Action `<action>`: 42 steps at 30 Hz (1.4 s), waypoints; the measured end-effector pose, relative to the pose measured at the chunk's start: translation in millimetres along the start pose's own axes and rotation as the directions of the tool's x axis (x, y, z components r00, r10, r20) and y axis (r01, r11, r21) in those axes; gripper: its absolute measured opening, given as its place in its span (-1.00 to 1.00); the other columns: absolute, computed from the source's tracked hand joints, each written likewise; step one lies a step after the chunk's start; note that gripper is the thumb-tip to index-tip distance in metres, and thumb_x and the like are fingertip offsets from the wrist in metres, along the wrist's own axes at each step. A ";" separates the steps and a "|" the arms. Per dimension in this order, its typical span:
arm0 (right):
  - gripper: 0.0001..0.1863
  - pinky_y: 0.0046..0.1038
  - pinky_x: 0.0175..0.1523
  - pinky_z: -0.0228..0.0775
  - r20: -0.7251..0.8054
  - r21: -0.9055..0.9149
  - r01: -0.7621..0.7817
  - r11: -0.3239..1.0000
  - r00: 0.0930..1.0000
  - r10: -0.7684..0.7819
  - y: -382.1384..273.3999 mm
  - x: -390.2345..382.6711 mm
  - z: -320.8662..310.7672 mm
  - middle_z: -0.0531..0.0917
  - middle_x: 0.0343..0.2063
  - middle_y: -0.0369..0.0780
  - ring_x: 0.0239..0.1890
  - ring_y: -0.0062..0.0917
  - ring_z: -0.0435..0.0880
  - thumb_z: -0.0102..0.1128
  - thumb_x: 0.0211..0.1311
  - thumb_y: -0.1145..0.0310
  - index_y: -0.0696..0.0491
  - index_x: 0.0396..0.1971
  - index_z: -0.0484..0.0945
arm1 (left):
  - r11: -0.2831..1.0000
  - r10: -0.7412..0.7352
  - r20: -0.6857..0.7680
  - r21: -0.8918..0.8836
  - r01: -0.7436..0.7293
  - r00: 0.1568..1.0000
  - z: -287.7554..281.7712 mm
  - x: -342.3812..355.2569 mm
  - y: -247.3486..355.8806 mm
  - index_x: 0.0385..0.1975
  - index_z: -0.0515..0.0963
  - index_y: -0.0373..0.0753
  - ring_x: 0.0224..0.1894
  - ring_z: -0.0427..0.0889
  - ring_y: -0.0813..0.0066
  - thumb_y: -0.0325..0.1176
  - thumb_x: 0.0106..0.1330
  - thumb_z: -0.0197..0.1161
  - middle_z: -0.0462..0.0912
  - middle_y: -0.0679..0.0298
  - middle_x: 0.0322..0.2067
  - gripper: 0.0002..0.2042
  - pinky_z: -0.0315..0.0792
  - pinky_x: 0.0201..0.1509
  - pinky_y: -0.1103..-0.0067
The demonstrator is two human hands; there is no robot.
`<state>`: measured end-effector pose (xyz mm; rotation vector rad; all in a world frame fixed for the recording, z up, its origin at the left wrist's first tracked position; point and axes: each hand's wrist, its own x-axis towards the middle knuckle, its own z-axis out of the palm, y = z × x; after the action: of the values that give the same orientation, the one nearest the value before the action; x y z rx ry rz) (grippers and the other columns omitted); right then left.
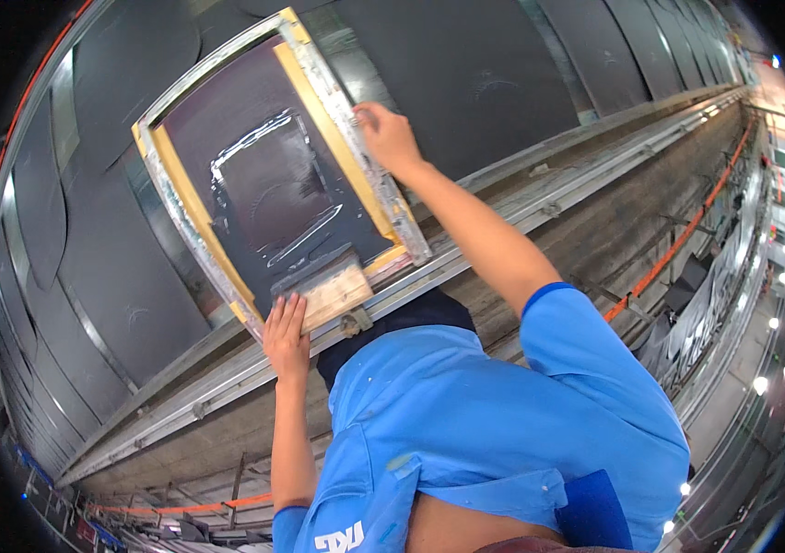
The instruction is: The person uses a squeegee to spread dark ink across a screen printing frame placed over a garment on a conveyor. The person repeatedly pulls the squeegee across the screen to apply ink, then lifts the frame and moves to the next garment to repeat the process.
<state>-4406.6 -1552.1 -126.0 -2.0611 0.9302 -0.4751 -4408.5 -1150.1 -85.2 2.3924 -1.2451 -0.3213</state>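
A screen-printing frame (158, 164) with yellow tape along its inner edges lies on the dark sheets ahead of me. Wet, glossy streaks outline a rectangle on its dark mesh (268, 184). Across the frame's near end rests a squeegee (337, 293) with a pale wooden handle and a dark blade edge. My left hand (287, 334) grips the handle's left end, fingers over the wood, thumb hidden. On the frame's right side rail, toward the far end, my right hand (387, 138) is closed with its fingers curled at the rail.
Dark flat sheets (475, 83) cover the long table in rows, with shiny strips between them. A metal rail (540, 214) runs along the table's near edge, in front of my body. An orange hose or cable (687, 238) stretches along the right. Bright lights dot the far right.
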 end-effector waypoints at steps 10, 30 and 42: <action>-0.45 -0.23 0.23 0.28 0.522 -0.333 0.586 0.738 0.767 -0.373 -110.8 22.3 -6.1 0.66 0.06 -0.25 0.17 -0.34 0.56 0.35 0.19 -0.06 -0.05 0.10 0.67 | 0.992 -0.041 -0.071 -0.125 0.031 0.997 -60.4 225.5 -77.7 -0.05 0.71 -0.08 -0.04 0.70 0.09 -0.58 0.09 0.30 0.75 0.18 -0.06 -0.60 0.57 0.06 0.38; -0.58 -0.21 0.18 0.29 0.404 -0.323 0.645 0.693 0.756 -0.515 -78.7 -26.6 15.1 0.68 -0.03 -0.32 0.09 -0.40 0.56 0.42 0.06 0.33 -0.06 0.00 0.65 | 0.997 -0.017 -0.140 0.073 0.028 0.990 -49.1 198.6 -72.7 0.00 0.71 0.05 0.01 0.72 0.33 -0.49 0.05 0.41 0.77 0.33 -0.07 -0.55 0.47 0.17 0.32; -0.53 -0.17 0.16 0.40 0.472 -0.194 0.515 0.835 0.795 -0.381 -50.7 -72.7 12.6 0.69 -0.01 -0.21 0.04 -0.26 0.62 0.40 0.06 0.37 -0.01 0.05 0.65 | 0.982 -0.061 0.015 0.181 0.058 0.998 -33.0 164.8 -57.3 -0.10 0.76 0.15 -0.17 0.70 0.41 -0.37 0.03 0.45 0.80 0.42 -0.16 -0.63 0.17 0.03 0.29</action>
<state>-4424.0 -1470.3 -93.9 -2.5578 0.2483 -0.1108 -4260.0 -1247.5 -84.4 2.5900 -1.2620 -0.2608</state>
